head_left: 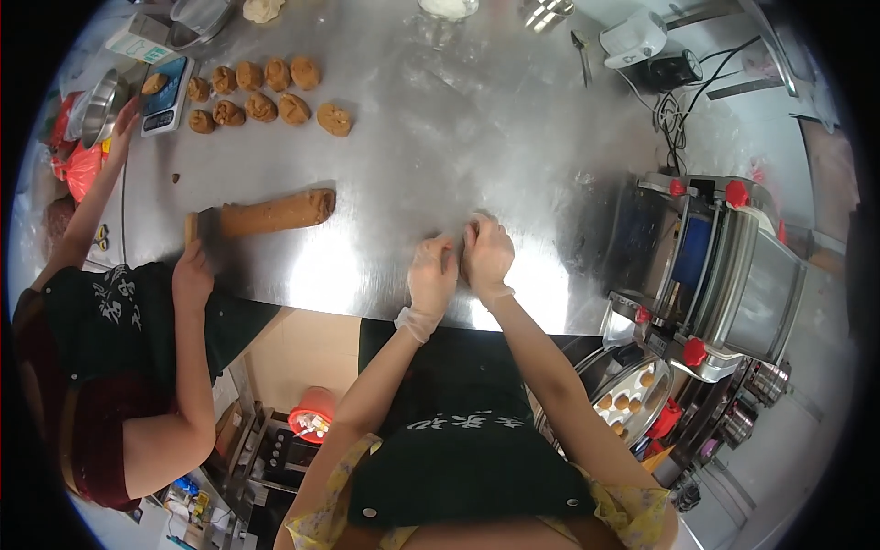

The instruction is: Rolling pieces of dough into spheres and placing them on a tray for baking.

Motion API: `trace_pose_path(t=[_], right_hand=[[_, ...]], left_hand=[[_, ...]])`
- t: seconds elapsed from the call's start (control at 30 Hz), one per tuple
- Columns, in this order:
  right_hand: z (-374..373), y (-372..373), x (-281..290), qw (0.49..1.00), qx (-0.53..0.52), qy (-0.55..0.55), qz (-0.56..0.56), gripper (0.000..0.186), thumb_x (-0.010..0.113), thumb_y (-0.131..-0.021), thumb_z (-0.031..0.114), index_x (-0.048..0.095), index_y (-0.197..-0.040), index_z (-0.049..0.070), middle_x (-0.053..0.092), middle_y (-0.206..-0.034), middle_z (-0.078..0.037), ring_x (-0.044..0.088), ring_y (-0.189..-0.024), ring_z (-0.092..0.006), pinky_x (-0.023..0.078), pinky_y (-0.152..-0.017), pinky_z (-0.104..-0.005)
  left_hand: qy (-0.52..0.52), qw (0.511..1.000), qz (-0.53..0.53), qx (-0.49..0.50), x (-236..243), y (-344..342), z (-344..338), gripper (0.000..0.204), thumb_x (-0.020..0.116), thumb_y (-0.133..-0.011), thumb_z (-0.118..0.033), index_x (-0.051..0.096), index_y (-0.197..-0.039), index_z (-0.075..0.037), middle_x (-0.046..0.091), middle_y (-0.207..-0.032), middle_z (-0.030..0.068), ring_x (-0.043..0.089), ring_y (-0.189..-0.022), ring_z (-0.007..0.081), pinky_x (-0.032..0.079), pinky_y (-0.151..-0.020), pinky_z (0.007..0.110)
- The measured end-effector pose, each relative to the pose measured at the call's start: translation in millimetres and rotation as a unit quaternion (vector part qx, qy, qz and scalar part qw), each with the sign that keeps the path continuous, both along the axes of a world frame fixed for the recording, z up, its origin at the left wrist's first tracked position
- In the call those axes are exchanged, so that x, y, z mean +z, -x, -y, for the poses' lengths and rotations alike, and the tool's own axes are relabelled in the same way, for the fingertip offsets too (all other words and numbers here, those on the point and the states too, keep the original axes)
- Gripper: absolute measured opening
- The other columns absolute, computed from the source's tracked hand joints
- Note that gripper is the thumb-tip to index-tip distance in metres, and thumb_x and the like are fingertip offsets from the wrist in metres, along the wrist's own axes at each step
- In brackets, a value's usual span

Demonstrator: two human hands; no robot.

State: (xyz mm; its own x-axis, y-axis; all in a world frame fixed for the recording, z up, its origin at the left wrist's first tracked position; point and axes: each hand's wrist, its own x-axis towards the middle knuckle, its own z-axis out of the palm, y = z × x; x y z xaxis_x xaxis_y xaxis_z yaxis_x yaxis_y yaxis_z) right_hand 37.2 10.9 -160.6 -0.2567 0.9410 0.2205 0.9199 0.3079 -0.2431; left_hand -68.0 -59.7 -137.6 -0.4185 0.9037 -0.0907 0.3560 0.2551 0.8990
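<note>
Both my hands wear clear thin gloves and meet low over the steel table (403, 174), near its front edge. My left hand (433, 275) is closed, with its fingers curled inward. Close beside it, my right hand (488, 255) is also closed, its fingers bent toward the left one. Whatever lies between them is hidden by the fingers. To the left rests a log of brown dough (275, 214). A co-worker's hand (192, 270) grips the wooden-handled scraper (191, 227) at the log's left end. Beyond it, several brown dough lumps (261, 108) sit in two rows.
The co-worker's other hand (126, 124) is beside a digital scale (163, 117) bearing a dough piece (154, 83). A metal rolling machine (724, 275) with red knobs stands at the right. Below it is a round tray (632, 417) with several dough balls. A spoon (582, 57) lies far right.
</note>
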Motion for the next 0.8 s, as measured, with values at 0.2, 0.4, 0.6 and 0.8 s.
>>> trace_pose_path(t=[0.2, 0.4, 0.6, 0.8], right_hand=[[-24.3, -20.7, -6.0, 0.996, -0.017, -0.071, -0.056, 0.013, 0.066, -0.091, 0.023, 0.064, -0.085, 0.012, 0.065, -0.069, -0.008, 0.064, -0.060, -0.0299, 0.050, -0.051, -0.0397], [-16.3, -31.4, 4.0, 0.978, -0.053, 0.152, -0.132, 0.012, 0.064, -0.091, 0.021, 0.066, -0.084, 0.011, 0.064, -0.068, -0.009, 0.062, -0.057, -0.0294, 0.049, -0.051, -0.0404], [3.2, -28.3, 7.5, 0.996, -0.005, -0.079, -0.050, 0.010, 0.065, -0.090, 0.019, 0.066, -0.096, 0.011, 0.061, -0.077, -0.007, 0.060, -0.072, -0.0288, 0.051, -0.064, -0.0397], [3.1, -34.5, 5.6, 0.991, -0.118, -0.002, -0.069, 0.014, 0.060, -0.094, 0.020, 0.065, -0.099, 0.008, 0.062, -0.075, -0.008, 0.061, -0.066, -0.0289, 0.051, -0.061, -0.0409]], left_hand=[[0.034, 0.986, -0.136, -0.085, 5.2, -21.3, -16.1, 0.030, 0.068, -0.078, -0.004, 0.064, -0.107, -0.010, 0.065, -0.098, 0.0091, 0.063, -0.091, 0.0293, 0.053, -0.074, 0.041], [0.047, 0.966, -0.165, -0.193, -11.0, -31.3, -14.9, 0.024, 0.067, -0.075, -0.009, 0.066, -0.099, -0.007, 0.061, -0.104, 0.0069, 0.057, -0.103, 0.0280, 0.052, -0.082, 0.040], [-0.160, 0.934, -0.214, -0.239, -3.6, -23.4, 7.2, 0.018, 0.064, -0.076, -0.007, 0.066, -0.093, -0.003, 0.059, -0.111, 0.0086, 0.058, -0.101, 0.0273, 0.052, -0.082, 0.042], [-0.033, 0.924, -0.202, -0.324, -16.1, -13.0, -15.1, 0.021, 0.066, -0.074, -0.007, 0.068, -0.094, -0.004, 0.062, -0.103, 0.0060, 0.058, -0.099, 0.0281, 0.052, -0.079, 0.041]])
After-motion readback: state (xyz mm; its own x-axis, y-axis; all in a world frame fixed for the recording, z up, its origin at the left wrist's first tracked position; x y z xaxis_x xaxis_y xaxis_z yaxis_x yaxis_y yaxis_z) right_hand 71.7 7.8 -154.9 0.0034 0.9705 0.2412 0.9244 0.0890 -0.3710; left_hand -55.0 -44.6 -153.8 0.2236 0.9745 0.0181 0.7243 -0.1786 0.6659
